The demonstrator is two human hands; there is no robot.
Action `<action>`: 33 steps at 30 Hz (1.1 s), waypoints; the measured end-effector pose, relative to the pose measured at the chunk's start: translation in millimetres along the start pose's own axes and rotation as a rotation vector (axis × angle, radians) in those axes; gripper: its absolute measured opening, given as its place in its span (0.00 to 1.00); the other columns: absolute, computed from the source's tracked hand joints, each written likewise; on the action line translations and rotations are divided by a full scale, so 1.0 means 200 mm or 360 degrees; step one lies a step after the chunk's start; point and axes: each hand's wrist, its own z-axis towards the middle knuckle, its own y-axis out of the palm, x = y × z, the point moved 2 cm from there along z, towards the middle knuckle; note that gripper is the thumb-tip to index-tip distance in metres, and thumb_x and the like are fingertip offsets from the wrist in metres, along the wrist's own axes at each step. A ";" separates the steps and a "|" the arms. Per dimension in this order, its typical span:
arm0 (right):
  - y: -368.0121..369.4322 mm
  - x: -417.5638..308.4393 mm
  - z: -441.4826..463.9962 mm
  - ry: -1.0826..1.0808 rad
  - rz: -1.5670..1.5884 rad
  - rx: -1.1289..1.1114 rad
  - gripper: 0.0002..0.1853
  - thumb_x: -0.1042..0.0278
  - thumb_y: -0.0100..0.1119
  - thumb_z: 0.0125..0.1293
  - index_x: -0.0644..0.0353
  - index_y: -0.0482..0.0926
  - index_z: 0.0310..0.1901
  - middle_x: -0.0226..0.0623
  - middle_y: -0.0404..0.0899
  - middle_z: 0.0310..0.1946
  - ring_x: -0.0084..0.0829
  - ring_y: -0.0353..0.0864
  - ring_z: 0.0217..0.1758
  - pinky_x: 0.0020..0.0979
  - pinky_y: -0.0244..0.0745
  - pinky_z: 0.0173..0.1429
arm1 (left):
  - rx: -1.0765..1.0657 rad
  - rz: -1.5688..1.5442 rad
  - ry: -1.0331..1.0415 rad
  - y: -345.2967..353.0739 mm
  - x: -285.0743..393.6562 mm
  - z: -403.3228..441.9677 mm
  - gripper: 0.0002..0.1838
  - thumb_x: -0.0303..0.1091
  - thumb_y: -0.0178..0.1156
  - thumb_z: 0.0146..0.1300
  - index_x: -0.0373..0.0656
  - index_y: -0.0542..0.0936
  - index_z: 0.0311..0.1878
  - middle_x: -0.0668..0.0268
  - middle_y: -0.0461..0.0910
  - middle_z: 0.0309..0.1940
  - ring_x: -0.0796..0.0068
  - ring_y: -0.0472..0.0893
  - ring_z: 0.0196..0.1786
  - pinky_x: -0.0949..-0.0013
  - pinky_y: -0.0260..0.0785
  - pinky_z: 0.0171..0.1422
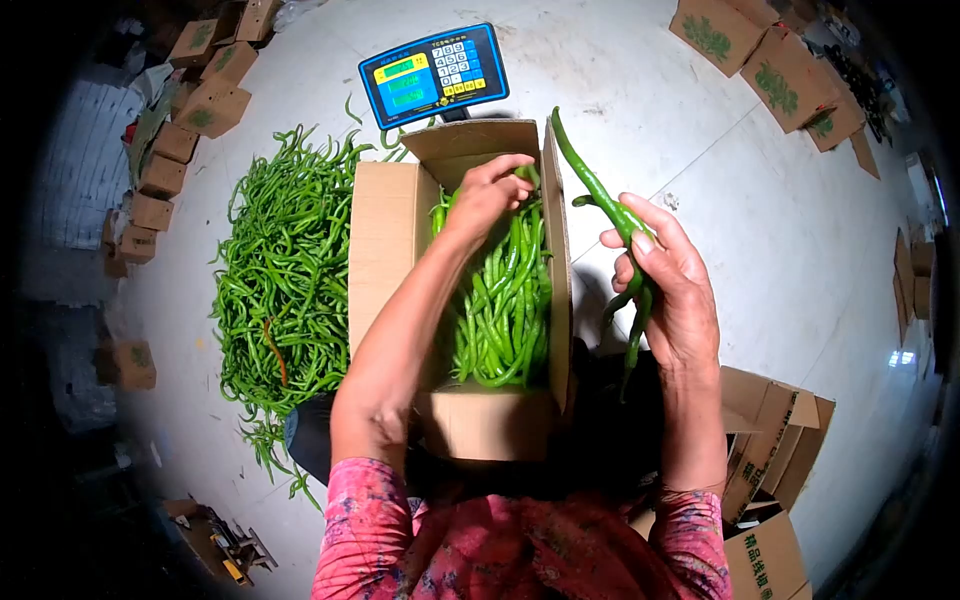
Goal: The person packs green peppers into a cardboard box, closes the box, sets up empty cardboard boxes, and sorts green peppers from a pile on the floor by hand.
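Observation:
An open cardboard box (383,270) stands in front of me with its flaps spread. Long green chili peppers (500,310) lie lengthwise inside it, in a thick layer. My left hand (492,192) reaches into the far end of the box, its fingers curled on a green chili pepper (530,178) that is partly hidden and slightly blurred. To the right of the box, my right hand (665,275) is raised and closed around a few green chili peppers (590,180). One points up and away; the others hang below the palm.
Left of the box spreads a large heap of loose green chili peppers (285,270) on the pale floor (740,240). A digital scale display (435,75) stands behind the box. Cardboard boxes (765,440) lie at the near right, with more boxes (770,70) at the far right and left.

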 end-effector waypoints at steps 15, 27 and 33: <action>-0.03 -0.05 0.02 -0.0087 -0.0136 -0.0028 0.25 0.68 0.55 0.69 0.67 0.67 0.66 0.43 0.79 0.43 0.19 0.72 0.33 0.21 0.71 0.41 | 0.0330 -0.0148 0.0363 -0.02 -0.07 -0.35 0.27 0.28 0.57 0.68 0.39 0.65 0.70 0.60 0.82 0.47 0.74 0.81 0.47 0.72 0.73 0.55; -0.02 -0.05 0.03 -0.0068 -0.0191 0.0028 0.24 0.68 0.53 0.70 0.67 0.68 0.65 0.44 0.79 0.43 0.19 0.71 0.33 0.21 0.71 0.41 | 0.0938 0.0876 0.0958 0.13 -0.18 -0.14 0.19 0.27 0.60 0.59 0.35 0.77 0.55 0.49 0.78 0.48 0.47 0.77 0.50 0.55 0.68 0.59; -0.03 -0.05 0.03 -0.0070 -0.0167 -0.0022 0.22 0.67 0.55 0.70 0.65 0.70 0.63 0.41 0.80 0.43 0.19 0.72 0.35 0.22 0.70 0.42 | 0.0292 0.0531 0.0618 0.27 -0.05 -0.44 0.21 0.33 0.63 0.61 0.35 0.78 0.56 0.58 0.78 0.39 0.71 0.77 0.36 0.66 0.74 0.42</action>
